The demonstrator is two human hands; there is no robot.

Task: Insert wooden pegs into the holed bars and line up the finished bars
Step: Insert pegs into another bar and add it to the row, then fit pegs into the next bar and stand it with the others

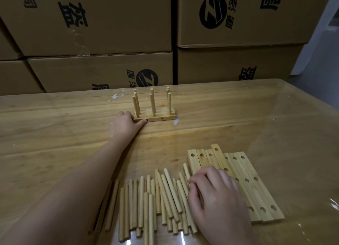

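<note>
1. Only the head view to go on. The left hand [124, 124] is stretched out toward the far edge of the bench [55, 134], fingers flat against the left end of the finished bars [154, 116] and thumb along the front face. It's a push, not a grab; I'd guess it's squaring the row up.
2. Those bars sit side by side with their pegs standing upright, three to a bar as far as I can count.
3. The right hand [214, 193] is down near the near edge, fingers curled loosely over where the loose pegs [146, 199] meet the empty bars [238, 180]. Can't tell if it's actually got anything; probably reaching for the next piece.
4. No containers, everything lies bare on the bench. Just boxes [110, 33] stacked behind the far edge, closed, contents unknown.
</note>
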